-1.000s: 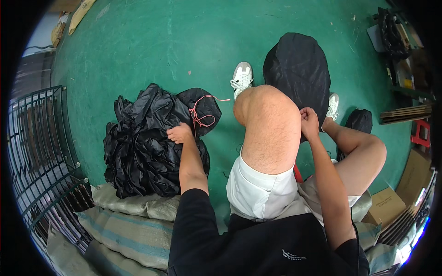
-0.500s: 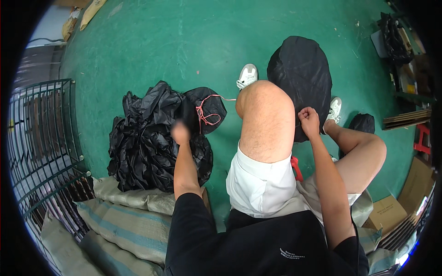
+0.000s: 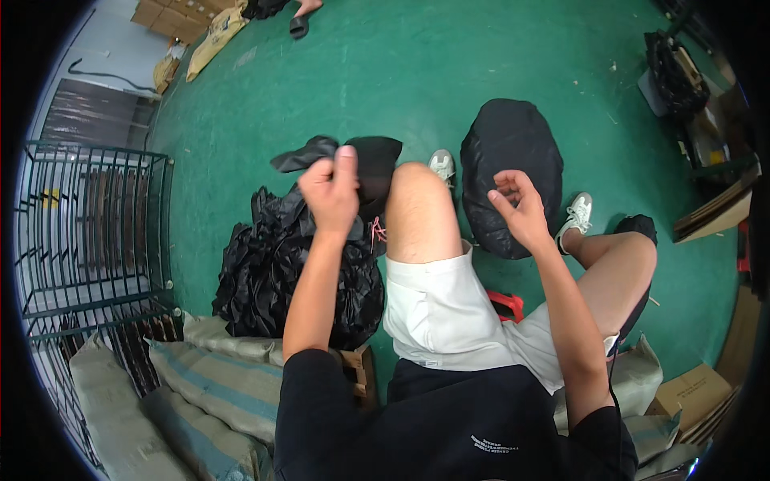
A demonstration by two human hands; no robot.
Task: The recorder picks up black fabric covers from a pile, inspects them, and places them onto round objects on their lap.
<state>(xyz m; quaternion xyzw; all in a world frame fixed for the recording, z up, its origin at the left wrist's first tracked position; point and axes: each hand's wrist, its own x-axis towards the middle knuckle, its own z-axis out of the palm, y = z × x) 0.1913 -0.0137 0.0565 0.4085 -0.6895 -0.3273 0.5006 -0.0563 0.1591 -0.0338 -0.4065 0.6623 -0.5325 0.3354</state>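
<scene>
My left hand [image 3: 330, 191] is closed on a thin black bag [image 3: 377, 164], thumb upward, in front of my bent knee. The bag spreads out on both sides of the fist. Just below it lies a big heap of crumpled, shiny black bags [image 3: 273, 276]. A pink cord [image 3: 378, 230] shows at the heap's right edge. My right hand [image 3: 520, 210] holds nothing, its fingers loosely curled and apart from the thumb. Behind that hand, a bulging oval black bundle [image 3: 509, 144] stands on the floor between my shoes.
Striped woven sacks [image 3: 216, 389] lie at the lower left, beside a green metal rack [image 3: 92, 232]. A red plastic stool [image 3: 507, 305] shows by my shorts. Cardboard boxes [image 3: 690, 393] sit at the lower right. At the top, another person's foot in a dark slipper [image 3: 299, 28] is visible.
My left hand has risen from the heap, lifting a black bag. My right hand has opened and shifted slightly left. The view has shifted, and another person's foot appears at the top.
</scene>
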